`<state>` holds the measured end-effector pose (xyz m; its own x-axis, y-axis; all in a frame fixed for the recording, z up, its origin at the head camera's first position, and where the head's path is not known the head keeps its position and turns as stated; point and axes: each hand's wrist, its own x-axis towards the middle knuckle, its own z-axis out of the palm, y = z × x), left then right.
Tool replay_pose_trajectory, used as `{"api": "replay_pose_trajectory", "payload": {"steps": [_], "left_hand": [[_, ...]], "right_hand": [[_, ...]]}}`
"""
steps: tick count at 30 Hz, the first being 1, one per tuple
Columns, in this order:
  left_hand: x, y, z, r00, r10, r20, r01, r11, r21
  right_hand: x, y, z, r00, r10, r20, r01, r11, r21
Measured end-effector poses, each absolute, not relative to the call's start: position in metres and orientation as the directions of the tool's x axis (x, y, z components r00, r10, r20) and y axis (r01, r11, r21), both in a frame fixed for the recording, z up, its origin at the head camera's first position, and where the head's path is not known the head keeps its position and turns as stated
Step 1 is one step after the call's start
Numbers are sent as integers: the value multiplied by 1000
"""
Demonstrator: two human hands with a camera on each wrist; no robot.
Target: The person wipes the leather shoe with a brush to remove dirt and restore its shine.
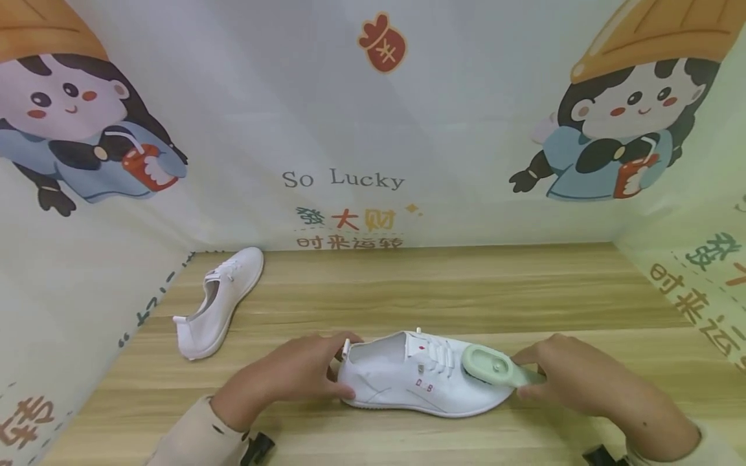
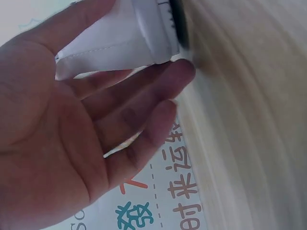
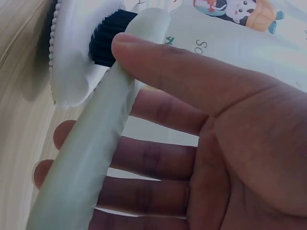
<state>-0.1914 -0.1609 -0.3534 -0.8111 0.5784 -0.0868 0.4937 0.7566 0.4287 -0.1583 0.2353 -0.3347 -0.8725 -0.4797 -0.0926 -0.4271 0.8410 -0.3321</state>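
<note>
A white lace-up shoe point(image 1: 387, 382) stands sole down near the front of the wooden surface, its toe to the right. My left hand point(image 1: 300, 372) grips it at the heel, thumb on the near side and fingers behind. In the left wrist view, the heel point(image 2: 110, 40) sits between thumb and fingers. A pale green shoe brush point(image 1: 486, 364) lies against the upper near the toe, its handle in my right hand point(image 1: 577, 375). The right wrist view shows dark bristles point(image 3: 110, 36) touching the shoe's toe point(image 3: 72, 72), with my thumb along the handle.
Another white shoe point(image 1: 224, 310) sits at the back left on the wood-grain surface point(image 1: 443, 291), toe pointing away. Printed cloth walls point(image 1: 466, 142) with cartoon figures and lettering enclose the back and both sides.
</note>
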Motion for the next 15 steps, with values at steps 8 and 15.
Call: {"api": "replay_pose_trajectory", "payload": {"steps": [8,15], "left_hand": [[-189,-159,-354,-817,569,-93,500,779,379],[-186,-159,-358,-810,577,-102,504,775,380]], "right_hand": [[-158,237,-331,-841,-532,-99,-465,805,-369],[-157,235,-334,-856,-506,-108,-445,826,-346]]}}
